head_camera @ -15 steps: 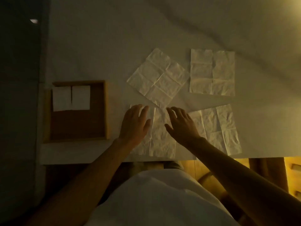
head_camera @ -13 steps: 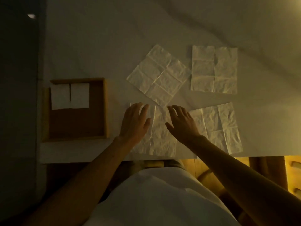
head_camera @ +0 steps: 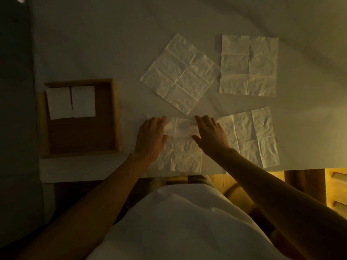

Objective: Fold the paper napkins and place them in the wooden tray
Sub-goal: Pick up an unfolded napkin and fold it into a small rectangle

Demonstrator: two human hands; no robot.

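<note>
An unfolded paper napkin (head_camera: 185, 154) lies at the table's near edge. My left hand (head_camera: 151, 137) and my right hand (head_camera: 211, 136) are both on its far half, fingers over the far edge and thumbs pinching the paper. A brighter raised band of napkin runs between them. The wooden tray (head_camera: 115, 119) sits to the left and holds two folded white napkins (head_camera: 59, 103) (head_camera: 83, 101) side by side at its far end. Three more unfolded napkins lie flat: a diagonal one (head_camera: 180, 74), a far right one (head_camera: 248, 65) and a near right one (head_camera: 251, 136).
The white table (head_camera: 112, 44) ends just below the near napkin, and the tray stands close to its left corner. Past the edge at the lower right are a wooden floor and furniture (head_camera: 336, 186). The scene is dimly lit.
Both hands lay flat on the near napkin before. Now their thumbs have closed on it, and the paper between them has risen into a ridge near the far edge.
</note>
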